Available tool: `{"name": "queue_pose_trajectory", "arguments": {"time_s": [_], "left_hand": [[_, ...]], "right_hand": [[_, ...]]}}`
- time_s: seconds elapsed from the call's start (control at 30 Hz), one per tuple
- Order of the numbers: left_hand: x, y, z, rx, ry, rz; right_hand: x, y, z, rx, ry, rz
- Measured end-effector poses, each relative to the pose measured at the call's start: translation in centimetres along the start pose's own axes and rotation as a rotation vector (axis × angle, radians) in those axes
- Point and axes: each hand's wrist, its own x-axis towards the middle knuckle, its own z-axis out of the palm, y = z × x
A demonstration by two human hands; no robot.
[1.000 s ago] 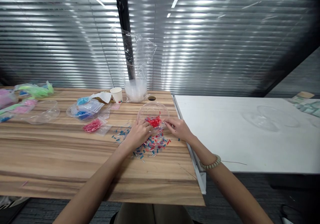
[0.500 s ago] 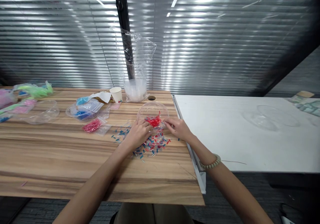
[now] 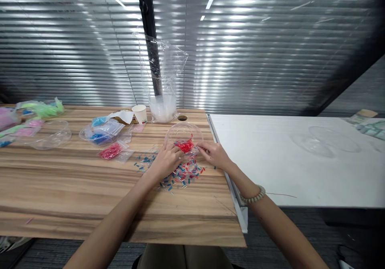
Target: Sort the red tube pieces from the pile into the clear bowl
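Sorting appears to be the work in hand, judged from how things lie; I take the clear bowl (image 3: 184, 134) as my landmark. Inside the bowl sits a small heap of red beads (image 3: 184, 145), so part of the sorting looks done; just in front of the bowl a mixed pile (image 3: 180, 173) of red, blue and clear beads lies loose on the wooden table (image 3: 75, 189), so much looks left; I judge the job under half done.

The left hand (image 3: 166, 160) rests at the bowl's near-left edge, fingers curled and close together over the pile; whether it grips a bead I cannot tell. The right hand (image 3: 214, 154) lies at the bowl's near-right rim, fingers drawn to a pinch at the rim; anything held is too small to see.

Left of the bowl lie a packet of red beads (image 3: 112, 150) and, further left, bags of blue beads (image 3: 101, 132); behind the bowl stand a paper cup (image 3: 140, 114) and a tall clear bag (image 3: 162, 80); right of the bowl is a white table (image 3: 285, 172).
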Motion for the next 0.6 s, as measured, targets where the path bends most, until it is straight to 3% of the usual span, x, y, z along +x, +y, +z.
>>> {"name": "queue_pose_trajectory", "arguments": {"time_s": [0.6], "left_hand": [[0.09, 0.10, -0.17, 0.023, -0.035, -0.005]], "right_hand": [[0.02, -0.02, 0.18, -0.050, -0.011, 0.021]]}}
